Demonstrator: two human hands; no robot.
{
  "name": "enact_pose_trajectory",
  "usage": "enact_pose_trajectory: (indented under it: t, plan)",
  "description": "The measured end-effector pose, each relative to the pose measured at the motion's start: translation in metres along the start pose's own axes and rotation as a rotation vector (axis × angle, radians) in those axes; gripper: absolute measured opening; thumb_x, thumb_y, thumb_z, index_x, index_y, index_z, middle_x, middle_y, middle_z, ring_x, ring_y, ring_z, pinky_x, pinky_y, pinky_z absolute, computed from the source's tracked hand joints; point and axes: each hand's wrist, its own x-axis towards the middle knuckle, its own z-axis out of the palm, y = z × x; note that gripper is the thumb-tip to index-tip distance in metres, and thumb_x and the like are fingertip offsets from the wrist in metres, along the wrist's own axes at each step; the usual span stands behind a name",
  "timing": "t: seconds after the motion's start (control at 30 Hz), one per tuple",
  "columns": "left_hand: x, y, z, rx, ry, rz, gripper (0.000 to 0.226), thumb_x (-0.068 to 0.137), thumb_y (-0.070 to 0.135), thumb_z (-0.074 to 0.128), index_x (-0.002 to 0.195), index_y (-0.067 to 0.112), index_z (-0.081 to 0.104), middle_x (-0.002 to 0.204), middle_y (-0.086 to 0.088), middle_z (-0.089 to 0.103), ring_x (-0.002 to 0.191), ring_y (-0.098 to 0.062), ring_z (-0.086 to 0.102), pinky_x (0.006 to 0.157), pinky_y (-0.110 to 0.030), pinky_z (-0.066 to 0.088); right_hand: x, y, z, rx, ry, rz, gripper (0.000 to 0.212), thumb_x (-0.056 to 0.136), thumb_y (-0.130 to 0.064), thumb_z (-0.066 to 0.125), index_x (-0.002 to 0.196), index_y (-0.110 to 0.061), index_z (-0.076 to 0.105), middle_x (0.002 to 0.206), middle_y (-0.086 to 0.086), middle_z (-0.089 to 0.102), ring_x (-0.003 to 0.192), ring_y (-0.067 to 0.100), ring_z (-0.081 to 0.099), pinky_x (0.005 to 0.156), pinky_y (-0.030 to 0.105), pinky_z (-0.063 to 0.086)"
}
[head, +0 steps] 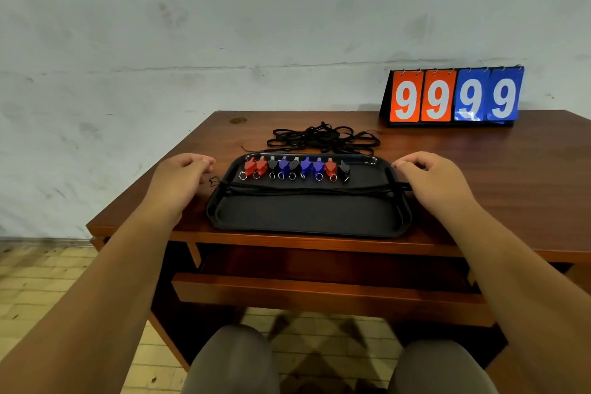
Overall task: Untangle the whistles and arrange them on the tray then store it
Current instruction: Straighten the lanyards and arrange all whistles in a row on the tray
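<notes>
Lying crosswise, the tray holds whistles with rings pointing nearward.

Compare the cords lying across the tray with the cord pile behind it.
The cords on the tray are pulled out straight, side to side across the tray; the cord pile is a loose, looping tangle. The first rest on the tray, the second on the bare table. Both are thin and black.

Nine whistles (three red, three blue, three black), one tray.
</notes>
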Motion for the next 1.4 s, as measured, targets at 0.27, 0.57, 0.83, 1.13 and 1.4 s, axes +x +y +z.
enact_pose_trajectory:
  t: [0.27,0.57,0.83,1.13,1.4]
  plan:
    - [0.017,0.048,0.025,0.216,-0.114,0.219,0.022,0.103,0.029,0.06,0.106,0.037,0.08,0.115,0.016,0.074,0.114,-0.009,0.067,0.102,-0.035,0.053,0.035,-0.025,0.012,0.005,-0.063,-0.063,0.018,0.106,-0.039,0.061,0.114,-0.032,0.076,0.116,-0.01,0.07,0.1,0.005,0.061,0.072,0.021,0.043]
    - [0.066,0.069,0.071,0.518,-0.239,0.337,0.018,0.104,0.019,0.063,0.11,0.026,0.079,0.115,0.014,0.07,0.111,-0.007,0.061,0.097,-0.028,0.045,0.076,-0.026,0.019,0.016,-0.124,-0.016,0.019,0.108,-0.037,0.06,0.117,-0.03,0.076,0.114,-0.012,0.07,0.104,0.007,0.06,0.087,0.028,0.046]
    - [0.117,0.068,0.119,0.831,-0.378,0.324,0.005,0.096,0.019,0.08,0.097,0.025,0.08,0.097,0.01,0.072,0.092,-0.009,0.064,0.085,-0.028,0.046,0.098,0.009,0.029,0.118,-0.109,0.042,0.02,0.111,-0.027,0.056,0.114,-0.027,0.076,0.103,-0.005,0.076,0.1,0.018,0.071,0.081,0.028,0.056]
    - [0.137,0.06,0.14,0.918,-0.537,0.255,0.006,0.091,0.023,0.085,0.09,0.024,0.079,0.095,0.006,0.073,0.093,-0.01,0.063,0.085,-0.033,0.045,0.101,0.015,0.032,0.051,-0.189,0.035,0.018,0.108,-0.035,0.059,0.106,-0.031,0.077,0.101,-0.008,0.077,0.1,0.013,0.07,0.084,0.033,0.054]
    - [0.108,0.093,0.144,0.717,-0.464,0.396,0.005,0.096,0.025,0.078,0.096,0.027,0.074,0.093,0.004,0.074,0.089,-0.014,0.068,0.072,-0.028,0.046,0.096,0.011,0.029,0.077,-0.136,0.038,0.02,0.109,-0.029,0.057,0.104,-0.029,0.077,0.103,-0.006,0.075,0.102,0.015,0.069,0.093,0.039,0.058]
